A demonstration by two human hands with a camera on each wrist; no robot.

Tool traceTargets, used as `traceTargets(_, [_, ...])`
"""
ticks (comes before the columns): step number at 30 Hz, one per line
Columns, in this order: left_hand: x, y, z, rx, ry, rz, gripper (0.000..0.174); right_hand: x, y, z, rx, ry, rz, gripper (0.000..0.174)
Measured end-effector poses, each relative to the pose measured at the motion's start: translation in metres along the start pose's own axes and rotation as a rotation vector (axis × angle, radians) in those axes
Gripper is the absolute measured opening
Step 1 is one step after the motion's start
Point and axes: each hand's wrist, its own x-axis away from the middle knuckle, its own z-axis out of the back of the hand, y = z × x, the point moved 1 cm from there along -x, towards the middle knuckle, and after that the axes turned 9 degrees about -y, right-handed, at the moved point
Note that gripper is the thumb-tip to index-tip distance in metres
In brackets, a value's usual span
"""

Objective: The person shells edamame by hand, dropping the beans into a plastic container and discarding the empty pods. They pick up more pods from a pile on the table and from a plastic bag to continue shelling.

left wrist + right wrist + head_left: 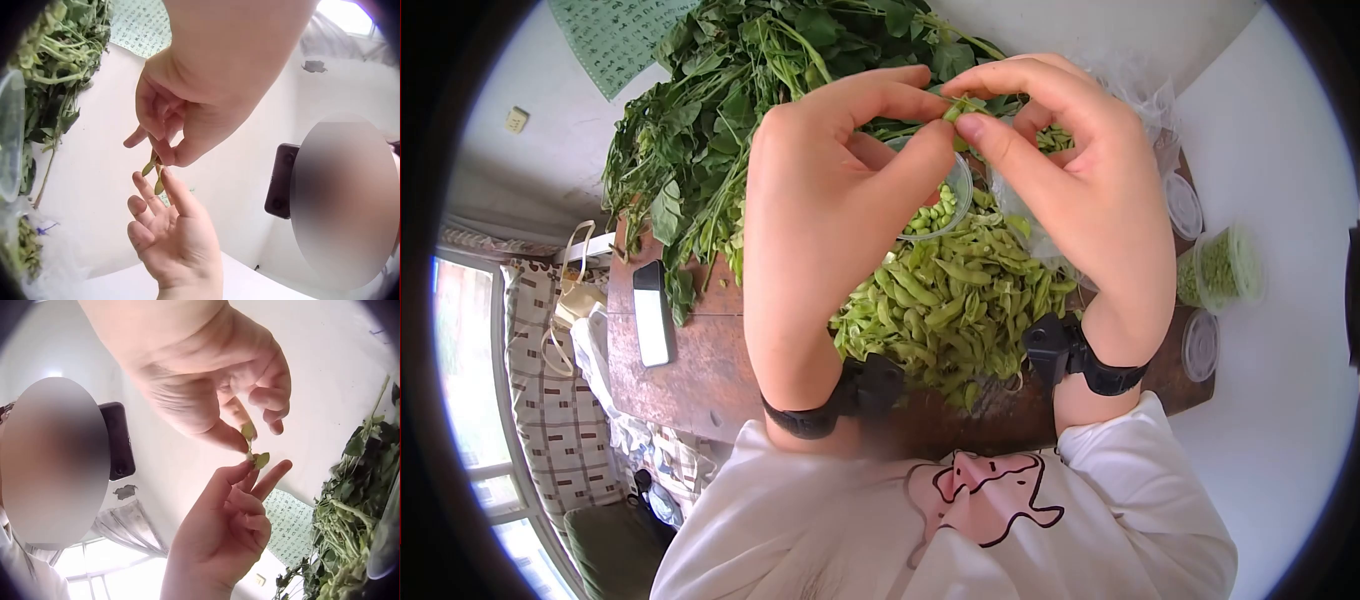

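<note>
Both hands are raised in front of the chest, fingertips meeting over a glass bowl (966, 200). A green soybean pod (965, 106) is between them. The left hand (840, 190) pinches one side with thumb and forefinger, and the right hand (1085, 165) pinches the other. In the left wrist view the pod (159, 182) shows as two green flaps hanging at the fingertips. In the right wrist view a flap (262, 460) sticks out beside the left thumb. Shelled green beans (935, 213) lie in the bowl, partly hidden by the left hand. Below it spreads a pile of pods (940, 300).
Leafy soybean stalks (730, 120) heap up at the back left of the wooden table (700, 385). A phone (653, 315) lies at left. On the right stand a clear tub of green beans (1215, 268), round lids (1200, 345) and a plastic bag (1145, 110).
</note>
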Motion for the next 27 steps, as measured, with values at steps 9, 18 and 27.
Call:
traceTargets(9, [0.002,0.008,0.004,0.054,0.045,0.025,0.026,0.000,-0.009,0.002,-0.076,0.082,0.004,0.011])
traceTargets(18, [0.001,0.012,-0.006,0.045,0.333,-0.016,0.022,-0.007,-0.019,-0.004,0.296,0.352,0.282,0.017])
traceTargets(27, [0.005,0.013,-0.001,0.359,0.115,-0.169,0.015,-0.008,-0.011,-0.006,0.299,0.423,0.627,0.021])
